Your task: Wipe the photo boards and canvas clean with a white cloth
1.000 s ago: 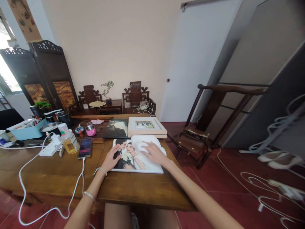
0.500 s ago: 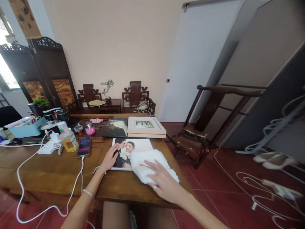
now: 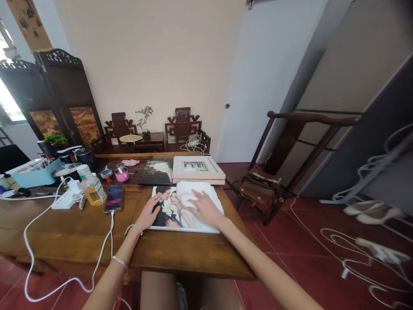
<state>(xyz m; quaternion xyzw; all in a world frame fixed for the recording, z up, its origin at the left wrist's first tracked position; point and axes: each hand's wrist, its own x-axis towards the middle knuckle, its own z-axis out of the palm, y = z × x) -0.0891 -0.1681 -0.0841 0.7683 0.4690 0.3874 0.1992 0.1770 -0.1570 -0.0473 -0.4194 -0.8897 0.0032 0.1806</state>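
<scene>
A large wedding photo print lies flat on the wooden table in front of me. My left hand rests open on the print's left edge, fingers flat. My right hand lies with fingers spread on a white cloth that covers the print's upper right part. Behind the print are a dark photo print and a light wooden picture frame.
To the left stand a phone on a white cable, a bottle of yellow liquid, a white power strip, a pink cup and a blue tray. A dark wooden rack stands right of the table. Cables lie on the red floor.
My right hand slid the white cloth from the print's near right corner back up to its upper right part. My left hand stayed on the print's left edge.
</scene>
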